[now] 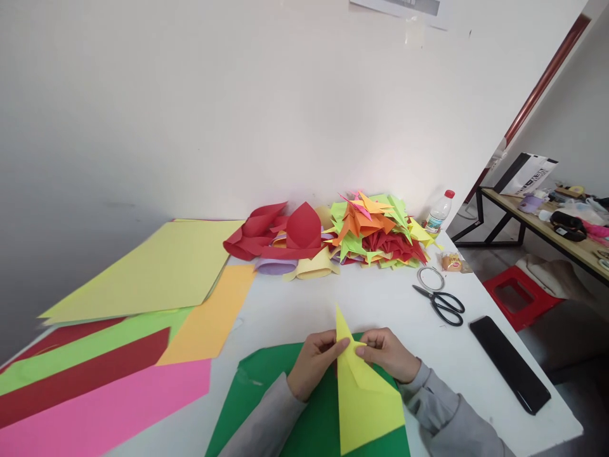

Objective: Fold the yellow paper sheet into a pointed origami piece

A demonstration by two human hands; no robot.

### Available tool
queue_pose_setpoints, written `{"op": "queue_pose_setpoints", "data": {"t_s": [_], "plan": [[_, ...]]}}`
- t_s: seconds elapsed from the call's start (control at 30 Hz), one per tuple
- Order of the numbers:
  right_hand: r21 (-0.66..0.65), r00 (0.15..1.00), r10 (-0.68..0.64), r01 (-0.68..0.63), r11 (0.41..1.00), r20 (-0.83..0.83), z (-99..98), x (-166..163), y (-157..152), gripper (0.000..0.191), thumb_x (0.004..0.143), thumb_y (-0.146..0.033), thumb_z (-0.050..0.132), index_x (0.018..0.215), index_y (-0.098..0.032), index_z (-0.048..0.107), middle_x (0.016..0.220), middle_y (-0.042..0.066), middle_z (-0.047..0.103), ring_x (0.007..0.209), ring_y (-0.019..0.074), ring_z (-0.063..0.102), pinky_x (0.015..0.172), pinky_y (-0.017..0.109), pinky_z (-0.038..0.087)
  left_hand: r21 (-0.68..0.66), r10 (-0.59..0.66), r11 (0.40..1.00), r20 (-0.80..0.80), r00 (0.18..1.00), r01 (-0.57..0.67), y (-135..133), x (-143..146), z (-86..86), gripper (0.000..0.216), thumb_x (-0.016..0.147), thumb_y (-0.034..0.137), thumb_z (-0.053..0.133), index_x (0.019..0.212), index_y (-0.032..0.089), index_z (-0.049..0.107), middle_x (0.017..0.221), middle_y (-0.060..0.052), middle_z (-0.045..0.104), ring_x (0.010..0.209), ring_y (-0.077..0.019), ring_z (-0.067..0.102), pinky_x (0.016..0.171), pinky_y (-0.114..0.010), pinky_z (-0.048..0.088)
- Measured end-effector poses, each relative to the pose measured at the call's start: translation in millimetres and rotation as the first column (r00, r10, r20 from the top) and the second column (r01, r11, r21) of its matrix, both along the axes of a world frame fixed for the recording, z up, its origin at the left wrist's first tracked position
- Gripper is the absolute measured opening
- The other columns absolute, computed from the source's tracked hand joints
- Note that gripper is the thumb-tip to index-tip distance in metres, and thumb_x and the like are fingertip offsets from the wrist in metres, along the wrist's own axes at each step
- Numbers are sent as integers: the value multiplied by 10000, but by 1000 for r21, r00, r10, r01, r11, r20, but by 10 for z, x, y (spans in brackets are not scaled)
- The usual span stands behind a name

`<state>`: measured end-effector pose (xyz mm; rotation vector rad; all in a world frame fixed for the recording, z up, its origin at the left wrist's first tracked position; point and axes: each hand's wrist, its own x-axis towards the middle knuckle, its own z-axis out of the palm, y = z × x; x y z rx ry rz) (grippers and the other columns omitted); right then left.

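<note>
A folded yellow paper (364, 400) with a sharp upward point lies over a green sheet (266, 393) on the white table (380, 304). My left hand (314, 365) pinches the yellow paper's left edge near the tip, fingers closed. From the right, my right hand (390, 354) pinches the same fold. Both wrists wear grey sleeves.
Large sheets lie at the left: yellow (152, 270), orange (214, 317), light green, red, pink (104, 409). A heap of folded paper shapes (366, 231) and red pieces (280, 235) sits at the back. Scissors (442, 304), a tape ring (431, 278), a phone (509, 371), a bottle (438, 212), a red stool (521, 295).
</note>
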<state>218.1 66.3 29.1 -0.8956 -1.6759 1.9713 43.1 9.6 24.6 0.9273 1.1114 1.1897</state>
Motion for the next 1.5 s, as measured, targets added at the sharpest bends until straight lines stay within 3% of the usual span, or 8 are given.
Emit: {"op": "queue_pose_setpoints", "data": {"t_s": [0.27,0.83,1.0,1.33,1.5], "plan": [[51,999,-41,41,998,-2,-16,-24,-76,546,696,-687,687,619,-165,549,468,-53,478,418,67,389,426,214,272,-19,-98,995,7,995,98,-37,6,26,476,700,588,720,602,124,682,510,-40,628,369,-119,488,375,-243,358],[67,996,-91,91,994,-4,-25,-1,-48,525,712,-674,688,617,-170,577,471,-37,485,437,78,355,448,238,262,19,-33,999,-33,999,34,-28,-29,-14,509,757,606,665,557,141,615,456,-4,555,346,-95,444,363,-231,280],[44,994,-107,108,993,-11,-4,9,-31,538,692,-683,697,610,-165,580,483,-31,505,449,79,365,448,234,271,42,11,999,-19,1000,-10,-12,-44,-33,535,705,595,713,469,166,498,403,39,471,333,-66,392,384,-223,250],[1,1000,-31,31,1000,-6,-61,-10,-40,539,687,-676,704,600,-159,579,479,-32,517,423,74,391,438,222,287,-55,7,998,75,997,-2,-1,-21,-32,483,629,551,727,449,186,468,360,48,416,306,-65,309,355,-235,166],[16,997,-76,76,997,-3,-39,3,-31,531,691,-665,712,606,-156,586,490,-27,524,446,76,391,448,225,271,-48,11,999,82,997,-7,-7,-13,-32,500,646,571,723,452,184,474,348,46,408,321,-65,307,388,-240,158]]}}
